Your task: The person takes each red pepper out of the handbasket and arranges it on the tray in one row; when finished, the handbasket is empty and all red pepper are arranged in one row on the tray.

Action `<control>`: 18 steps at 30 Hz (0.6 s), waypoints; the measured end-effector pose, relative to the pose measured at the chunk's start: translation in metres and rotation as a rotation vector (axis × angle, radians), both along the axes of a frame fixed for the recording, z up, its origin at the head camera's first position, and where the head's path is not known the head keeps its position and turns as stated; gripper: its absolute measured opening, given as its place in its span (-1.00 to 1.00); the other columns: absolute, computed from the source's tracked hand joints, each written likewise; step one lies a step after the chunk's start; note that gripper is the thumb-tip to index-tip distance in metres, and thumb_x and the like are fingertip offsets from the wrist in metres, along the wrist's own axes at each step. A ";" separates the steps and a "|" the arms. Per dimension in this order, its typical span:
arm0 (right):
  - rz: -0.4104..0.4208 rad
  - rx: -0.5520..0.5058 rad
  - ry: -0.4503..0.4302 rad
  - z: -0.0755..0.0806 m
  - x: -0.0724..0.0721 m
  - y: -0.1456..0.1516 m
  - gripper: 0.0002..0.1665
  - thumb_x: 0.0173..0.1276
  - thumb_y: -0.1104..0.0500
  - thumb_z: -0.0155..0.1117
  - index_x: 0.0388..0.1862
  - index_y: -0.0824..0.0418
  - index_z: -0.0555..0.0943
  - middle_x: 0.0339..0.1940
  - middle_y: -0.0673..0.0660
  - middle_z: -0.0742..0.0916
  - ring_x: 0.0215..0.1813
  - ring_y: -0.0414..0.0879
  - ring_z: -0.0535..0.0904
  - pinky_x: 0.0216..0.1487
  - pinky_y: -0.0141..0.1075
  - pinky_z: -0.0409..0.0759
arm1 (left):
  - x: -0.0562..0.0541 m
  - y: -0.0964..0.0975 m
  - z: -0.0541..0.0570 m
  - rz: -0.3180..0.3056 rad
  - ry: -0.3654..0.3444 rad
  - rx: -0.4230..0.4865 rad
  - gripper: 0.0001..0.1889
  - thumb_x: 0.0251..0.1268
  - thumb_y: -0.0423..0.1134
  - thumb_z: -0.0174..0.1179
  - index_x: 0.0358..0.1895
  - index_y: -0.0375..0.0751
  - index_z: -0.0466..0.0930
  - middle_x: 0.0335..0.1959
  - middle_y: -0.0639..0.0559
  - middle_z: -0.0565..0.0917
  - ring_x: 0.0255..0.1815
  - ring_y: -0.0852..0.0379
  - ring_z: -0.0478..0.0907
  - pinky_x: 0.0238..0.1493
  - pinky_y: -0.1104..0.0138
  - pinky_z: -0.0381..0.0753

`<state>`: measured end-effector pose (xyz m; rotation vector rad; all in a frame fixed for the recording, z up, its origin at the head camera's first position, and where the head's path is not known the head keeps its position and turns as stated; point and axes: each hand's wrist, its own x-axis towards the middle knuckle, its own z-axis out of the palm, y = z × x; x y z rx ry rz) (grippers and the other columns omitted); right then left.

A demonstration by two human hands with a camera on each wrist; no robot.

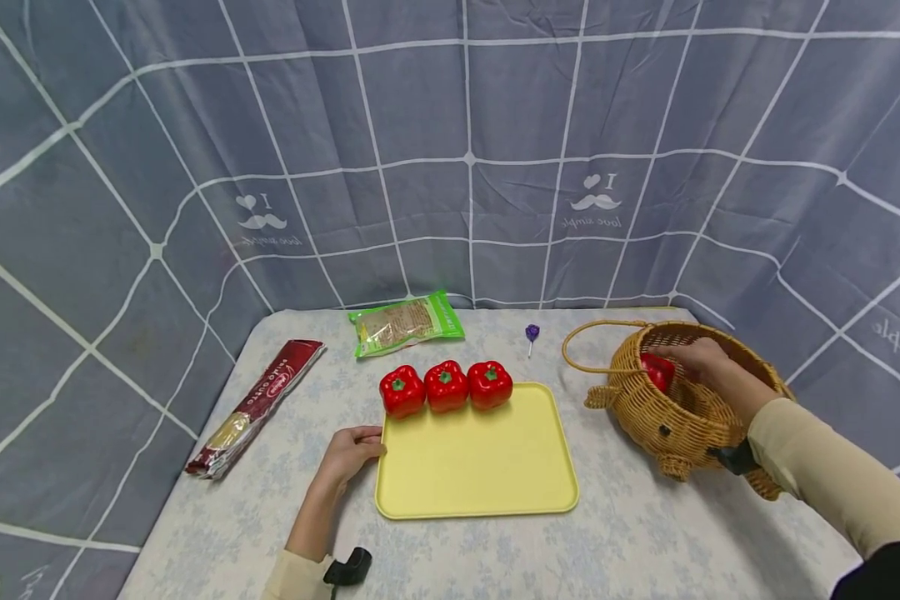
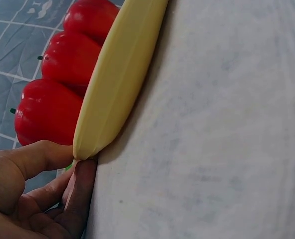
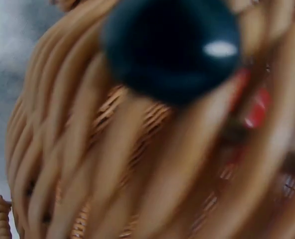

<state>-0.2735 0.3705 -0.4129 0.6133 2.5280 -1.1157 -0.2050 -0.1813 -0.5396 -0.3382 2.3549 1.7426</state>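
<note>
My left hand [image 1: 351, 454] pinches the left edge of a yellow tray [image 1: 480, 471], thumb on one side of the rim and fingers on the other, as the left wrist view shows. Three red bell peppers [image 1: 446, 386] with green stems stand in a row along the tray's far side. On the right, my right hand [image 1: 701, 360] reaches into a wicker basket [image 1: 641, 421] and grips another red bell pepper [image 1: 657, 372], partly hidden by the basket wall. Woven strands and a dark round button [image 3: 172, 50] on the basket fill the right wrist view.
A dark red pasta packet [image 1: 258, 408] lies slanted at the left. Behind the peppers is a green-and-clear food packet [image 1: 407, 325]. A purple lollipop [image 1: 532, 335] lies between tray and basket, near the basket's looped handle [image 1: 570, 350]. A grey checked curtain [image 1: 420, 167] encloses the table.
</note>
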 end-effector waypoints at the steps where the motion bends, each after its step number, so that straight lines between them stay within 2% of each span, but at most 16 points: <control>1: 0.001 -0.014 -0.010 -0.002 -0.002 0.000 -0.38 0.27 -0.18 0.23 -0.41 0.42 0.44 -0.63 0.01 0.40 -0.61 -0.24 0.35 -0.46 -0.35 0.48 | 0.000 0.000 0.001 0.001 -0.001 -0.002 -0.63 0.10 -0.46 0.25 0.04 -0.45 0.61 -0.29 -0.10 0.68 -0.35 0.22 0.56 -0.31 0.41 0.57; 2: 0.006 -0.026 -0.021 -0.004 -0.003 0.000 -0.28 0.28 -0.18 0.22 -0.26 0.56 0.45 -0.52 0.09 0.45 -0.55 -0.21 0.40 -0.39 -0.34 0.53 | 0.000 0.000 0.002 0.003 -0.003 -0.003 -0.63 0.10 -0.46 0.25 0.04 -0.45 0.61 -0.29 -0.10 0.68 -0.35 0.22 0.56 -0.31 0.41 0.58; 3: 0.010 -0.034 -0.029 -0.006 -0.005 -0.001 -0.17 0.28 -0.18 0.20 -0.06 0.64 0.36 -0.40 0.16 0.46 -0.49 -0.19 0.43 -0.33 -0.33 0.55 | 0.000 0.000 0.002 0.004 -0.006 -0.005 -0.63 0.10 -0.46 0.25 0.04 -0.45 0.61 -0.29 -0.10 0.68 -0.35 0.22 0.56 -0.31 0.41 0.58; 5: 0.001 -0.061 -0.042 -0.011 -0.008 -0.001 0.05 0.28 -0.17 0.19 0.27 0.69 0.08 -0.18 0.25 0.40 -0.32 -0.11 0.47 -0.17 -0.27 0.59 | 0.000 0.000 0.003 0.004 -0.010 -0.006 -0.63 0.10 -0.46 0.25 0.04 -0.45 0.61 -0.28 -0.10 0.67 -0.35 0.21 0.56 -0.31 0.41 0.58; 6: 0.004 -0.068 -0.052 -0.013 -0.009 0.000 0.11 0.29 -0.18 0.18 0.33 0.70 -0.01 -0.11 0.30 0.36 -0.23 -0.06 0.47 -0.08 -0.22 0.58 | -0.001 0.000 0.004 0.005 -0.012 -0.006 -0.62 0.10 -0.46 0.26 0.04 -0.45 0.61 -0.28 -0.10 0.67 -0.34 0.20 0.56 -0.31 0.40 0.58; 8: 0.027 -0.077 -0.073 -0.016 -0.010 0.001 0.12 0.32 -0.17 0.14 0.35 0.72 -0.05 0.00 0.39 0.35 -0.06 0.06 0.43 0.06 -0.13 0.53 | 0.000 0.001 0.004 0.005 -0.015 -0.003 -0.62 0.10 -0.45 0.26 0.04 -0.45 0.61 -0.28 -0.10 0.66 -0.34 0.20 0.55 -0.31 0.40 0.58; 11: 0.069 -0.104 -0.112 -0.018 -0.010 0.003 0.10 0.38 -0.17 0.07 0.37 0.72 -0.07 0.09 0.45 0.33 0.09 0.13 0.38 0.19 -0.08 0.48 | 0.001 0.001 0.004 0.010 -0.016 0.005 -0.62 0.09 -0.46 0.26 0.04 -0.46 0.61 -0.29 -0.09 0.66 -0.34 0.19 0.55 -0.31 0.39 0.58; 13: 0.105 -0.114 -0.136 -0.019 -0.011 0.003 0.06 0.40 -0.19 0.04 0.36 0.71 -0.03 0.10 0.44 0.36 0.07 0.10 0.42 0.19 -0.11 0.50 | 0.002 0.001 0.003 0.014 -0.019 0.009 -0.62 0.09 -0.46 0.25 0.04 -0.46 0.61 -0.28 -0.10 0.65 -0.33 0.18 0.55 -0.31 0.39 0.58; 15: 0.137 -0.130 -0.155 -0.022 -0.013 0.007 0.02 0.40 -0.21 0.03 0.33 0.67 0.05 0.03 0.37 0.42 -0.02 0.01 0.48 0.12 -0.18 0.55 | 0.002 0.002 0.003 0.016 -0.019 0.015 -0.63 0.09 -0.47 0.25 0.04 -0.46 0.61 -0.27 -0.11 0.66 -0.33 0.18 0.55 -0.30 0.39 0.59; 18: 0.177 -0.199 -0.173 -0.036 -0.021 0.020 0.00 0.32 -0.29 0.13 0.21 0.62 0.22 -0.12 0.22 0.54 -0.16 -0.10 0.58 0.00 -0.25 0.62 | 0.002 0.002 0.002 0.014 -0.018 0.018 -0.63 0.09 -0.47 0.25 0.04 -0.46 0.61 -0.26 -0.13 0.66 -0.32 0.18 0.56 -0.30 0.38 0.60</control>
